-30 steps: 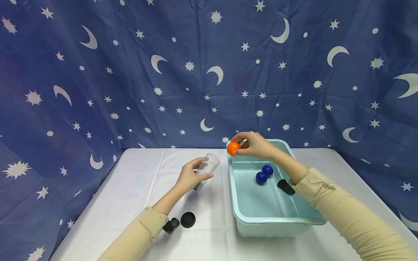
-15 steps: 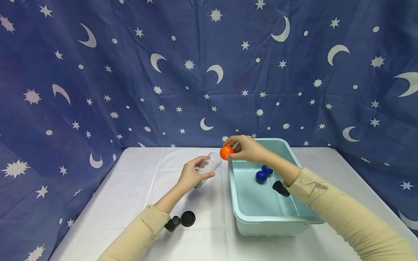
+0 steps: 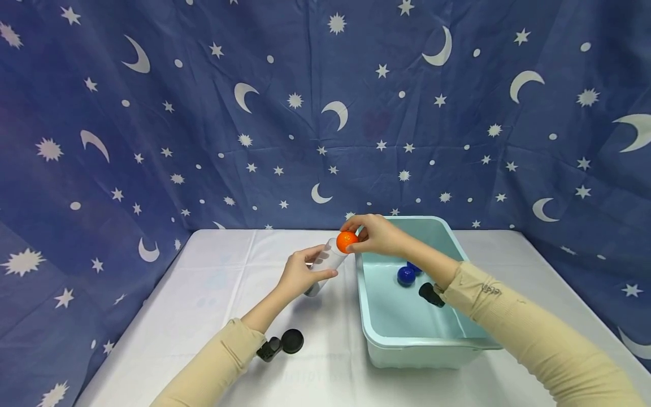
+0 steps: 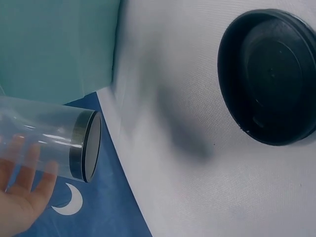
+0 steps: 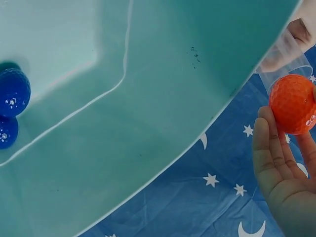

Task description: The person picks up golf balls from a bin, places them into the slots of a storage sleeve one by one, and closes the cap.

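Where a gap separated them half a second ago, the glossy orange ball is now at the mouth of the clear plastic cylinder, carried left from the far-left rim of the pale turquoise plastic tub; whether they touch, I cannot tell. The right hand pinches the ball with thumb and fingers; the left hand, almost unmoved, grips the cylinder, its mouth tilted right and far. Carrying has, I judge, given way to lining up, the ball not yet inside.
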